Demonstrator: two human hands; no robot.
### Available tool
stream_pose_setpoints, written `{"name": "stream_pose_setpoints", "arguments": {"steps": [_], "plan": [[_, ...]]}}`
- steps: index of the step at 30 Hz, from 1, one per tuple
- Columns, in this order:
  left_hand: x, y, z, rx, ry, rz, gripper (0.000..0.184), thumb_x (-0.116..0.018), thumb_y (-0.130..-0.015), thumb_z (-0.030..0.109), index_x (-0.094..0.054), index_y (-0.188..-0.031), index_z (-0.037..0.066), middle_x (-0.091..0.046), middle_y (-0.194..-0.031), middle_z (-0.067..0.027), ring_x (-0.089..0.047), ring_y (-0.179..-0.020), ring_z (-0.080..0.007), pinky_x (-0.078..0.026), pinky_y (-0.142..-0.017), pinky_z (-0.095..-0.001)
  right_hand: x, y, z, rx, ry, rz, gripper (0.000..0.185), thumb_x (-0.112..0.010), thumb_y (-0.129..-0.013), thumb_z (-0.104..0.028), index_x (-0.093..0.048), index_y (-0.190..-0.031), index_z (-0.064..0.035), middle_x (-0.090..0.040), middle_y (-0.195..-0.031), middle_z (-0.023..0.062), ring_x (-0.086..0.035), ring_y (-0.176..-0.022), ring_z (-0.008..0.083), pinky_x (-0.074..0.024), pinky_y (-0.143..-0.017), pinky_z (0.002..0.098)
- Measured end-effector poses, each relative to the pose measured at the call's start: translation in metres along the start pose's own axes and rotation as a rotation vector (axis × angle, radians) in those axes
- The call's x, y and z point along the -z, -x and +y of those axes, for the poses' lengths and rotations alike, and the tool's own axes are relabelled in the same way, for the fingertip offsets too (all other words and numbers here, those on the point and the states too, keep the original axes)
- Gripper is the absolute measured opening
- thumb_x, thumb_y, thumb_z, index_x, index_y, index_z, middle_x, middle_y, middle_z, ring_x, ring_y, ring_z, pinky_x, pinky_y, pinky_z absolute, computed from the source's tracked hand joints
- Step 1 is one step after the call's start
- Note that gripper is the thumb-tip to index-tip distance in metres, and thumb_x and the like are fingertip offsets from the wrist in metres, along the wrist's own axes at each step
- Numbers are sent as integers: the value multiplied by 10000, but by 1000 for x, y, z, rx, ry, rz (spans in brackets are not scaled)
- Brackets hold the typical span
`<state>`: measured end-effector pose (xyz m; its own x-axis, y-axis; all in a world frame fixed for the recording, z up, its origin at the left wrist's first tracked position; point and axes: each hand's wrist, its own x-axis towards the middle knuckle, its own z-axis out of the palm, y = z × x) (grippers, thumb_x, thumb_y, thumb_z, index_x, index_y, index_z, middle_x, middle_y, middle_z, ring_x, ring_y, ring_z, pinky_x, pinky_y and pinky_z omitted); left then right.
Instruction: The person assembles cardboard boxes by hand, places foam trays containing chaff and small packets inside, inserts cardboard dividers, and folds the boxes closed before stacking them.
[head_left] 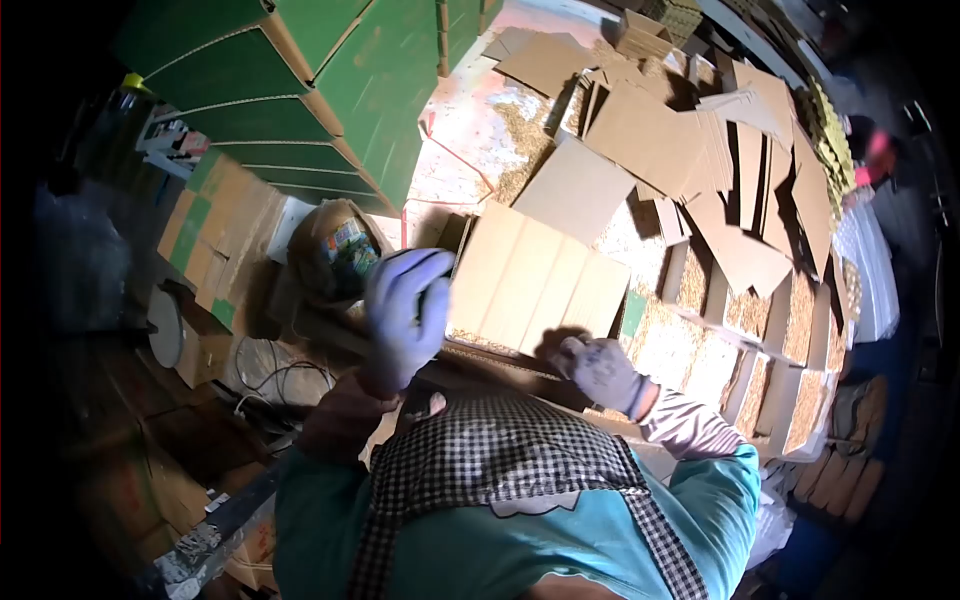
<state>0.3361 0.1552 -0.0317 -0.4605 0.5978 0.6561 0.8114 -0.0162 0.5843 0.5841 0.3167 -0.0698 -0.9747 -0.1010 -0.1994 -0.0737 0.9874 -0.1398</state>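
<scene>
A creased tan cardboard sheet (535,270) lies over a box directly in front of me, with golden husk-like filling showing along its near edge. My left hand (408,310), in a purplish-grey glove, is raised by the sheet's left edge. Its fingers are curved with a gap to the thumb, and I see nothing in it. My right hand (605,372), in a soiled pale glove, is closed at the sheet's near right corner. Whatever its fingertips hold, if anything, is hidden.
Stacked green cartons (370,100) rise at the upper left. Below them a container (330,222) holds a colourful packet. Loose cardboard pieces (655,140) pile up at the back right, beside open compartments (750,315) filled with golden husk-like material. Cables (275,370) hang at the lower left.
</scene>
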Motion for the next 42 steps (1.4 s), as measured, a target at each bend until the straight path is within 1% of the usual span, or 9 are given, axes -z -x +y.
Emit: {"name": "stream_pose_setpoints", "arguments": {"steps": [5, 10, 13, 18, 24, 26, 32, 37, 42], "plan": [[-75, 42, -20, -247, -488, -1075, 326, -598, -851, 293, -582, -1118, 108, -591, -1006, -61, -586, -938, -247, -453, -839, -370, -69, -27, 23, -126, -398, -246, 205, -548, -799, -129, -697, -939, -153, -671, -1037, 85, -638, -920, 286, -495, -768, 408], [-54, 40, -28, -193, -205, -864, 374, -612, -839, 257, -575, -1173, 93, -614, -1094, -95, -587, -1027, -271, -450, -917, -396, -14, 7, 8, -302, -185, 77, 294, -617, -827, -188, -656, -1114, -142, -655, -1007, 118, -583, -1081, 299, -482, -878, 413], [-12, 23, -51, 214, 46, -558, 504, -637, -839, 193, -506, -1308, 60, -591, -1244, -146, -535, -1178, -331, -399, -1026, -432, 12, 39, 15, -718, -631, 692, 466, -608, -917, -288, -517, -1316, -66, -670, -956, 173, -679, -678, 257, -555, -629, 331], [-71, 82, -121, 945, 534, -745, 867, -834, -708, 389, -416, -1334, -41, -496, -1348, -183, -487, -1220, -285, -409, -1007, -364, -44, -21, 12, -534, -362, 191, 698, -713, -812, -368, -445, -1369, -45, -570, -1167, 240, -600, -1028, 374, -478, -912, 414], [-104, 95, -123, 632, 569, -606, 780, -855, -687, 370, -491, -1261, -12, -610, -1145, -126, -559, -1043, -222, -445, -933, -339, -141, 0, 43, -1127, -714, 366, 1118, -733, -770, -535, -116, -1470, 82, -217, -1499, 297, -258, -1385, 381, -248, -1128, 395], [-89, 94, -124, 611, 645, -625, 758, -846, -705, 355, -493, -1271, -6, -620, -1126, -122, -564, -1038, -220, -444, -937, -341, -98, -12, 16, -760, -1383, 404, 947, -547, -939, -461, 27, -1489, 54, -91, -1565, 212, -89, -1451, 268, -116, -1160, 334], [15, -63, -90, 187, 419, -673, 469, -696, -853, 172, -545, -1256, -14, -583, -1278, -125, -539, -1169, -222, -433, -982, -332, -51, -32, 54, -491, -1828, 1145, 620, -596, -921, -275, -359, -1405, 33, -557, -1249, 135, -560, -1116, 238, -463, -972, 349], [212, -216, -62, -154, -433, 892, 539, -703, -856, 242, -502, -1291, -3, -572, -1231, -122, -536, -1139, -228, -415, -987, -334, 165, -90, 73, 676, -1988, 863, 612, -415, -990, -440, -420, -1385, 27, -513, -1343, 191, -526, -1184, 270, -366, -1071, 341], [245, -242, -228, 125, 497, 293, 595, -757, -817, 316, -522, -1258, -6, -654, -1065, -110, -596, -1015, -178, -436, -934, -264, 290, -179, 92, 679, -1525, 813, 592, -458, -972, -415, -421, -1384, 8, -515, -1340, 174, -518, -1188, 257, -395, -1041, 352]]}}
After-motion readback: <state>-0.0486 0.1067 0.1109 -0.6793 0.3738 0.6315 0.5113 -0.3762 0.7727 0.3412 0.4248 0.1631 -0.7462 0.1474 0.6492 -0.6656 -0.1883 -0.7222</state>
